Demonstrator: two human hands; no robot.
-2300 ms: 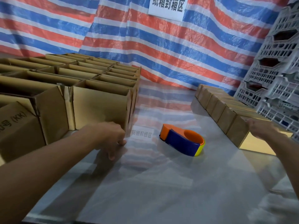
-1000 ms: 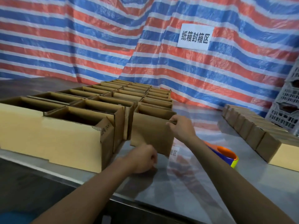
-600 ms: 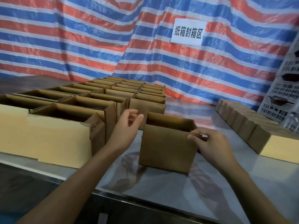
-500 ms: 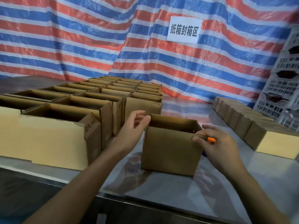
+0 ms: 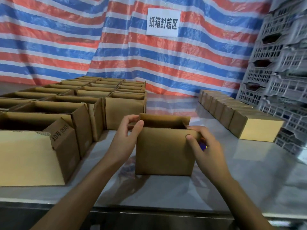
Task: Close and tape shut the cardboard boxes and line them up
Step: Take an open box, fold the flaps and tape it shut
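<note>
Left hand (image 5: 126, 138) and right hand (image 5: 205, 146), at six o'clock on the shiny metal surface (image 5: 249, 173), each pinch a top corner of the small open brown cardboard box (image 5: 164, 153) standing there. It is probably light, stiff yet crushable, and best held at the flap edges.

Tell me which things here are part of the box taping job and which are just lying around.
Job: open box, gripped by left hand and right hand; waiting open boxes on the left; closed boxes in the right row; tape dispenser, mostly hidden.
Lying about: plastic crates; striped tarp; paper sign.
</note>
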